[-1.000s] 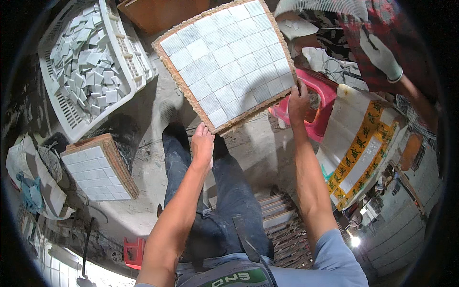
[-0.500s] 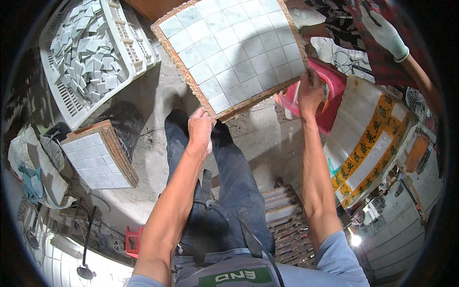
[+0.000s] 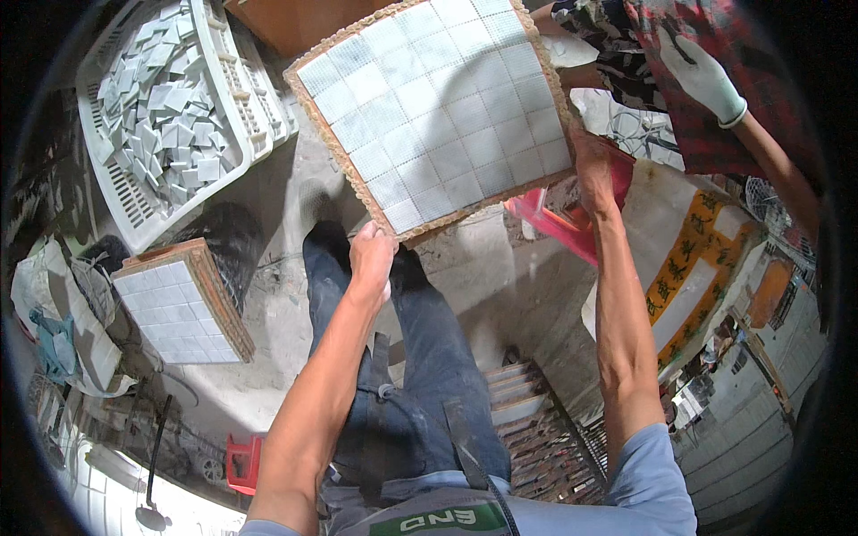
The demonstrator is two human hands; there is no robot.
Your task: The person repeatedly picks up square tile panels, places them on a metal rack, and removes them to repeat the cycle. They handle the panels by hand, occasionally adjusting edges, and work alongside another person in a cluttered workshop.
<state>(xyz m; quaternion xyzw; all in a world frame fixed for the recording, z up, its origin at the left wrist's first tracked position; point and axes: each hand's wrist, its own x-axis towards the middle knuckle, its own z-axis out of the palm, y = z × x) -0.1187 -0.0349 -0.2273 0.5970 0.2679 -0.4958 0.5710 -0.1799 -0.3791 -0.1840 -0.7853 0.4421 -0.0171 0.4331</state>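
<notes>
A square wooden board (image 3: 386,217) with a rough, crumbly rim is held out in front of me at the top of the view. Rows of pale square tiles (image 3: 447,116), finely textured like mesh, cover its face, and a shadow falls across them. My left hand (image 3: 372,259) is closed on the board's near corner, thumb and fingers pinching the edge. At the right side my right hand (image 3: 592,170) grips the edge near the other front corner, its fingertips partly hidden.
A white plastic crate (image 3: 228,152) of loose tiles stands far left, above a stack of tiled boards (image 3: 183,304). A pink-red stool (image 3: 563,219) and a taped foam box (image 3: 688,268) are right. Another person's gloved hand (image 3: 702,76) shows top right. A slatted rack (image 3: 545,438) lies below.
The board has tilted slightly, and my right hand and forearm have shifted to the right, covering more of the stool. Both hands keep their hold. The gloved hand has moved slightly left.
</notes>
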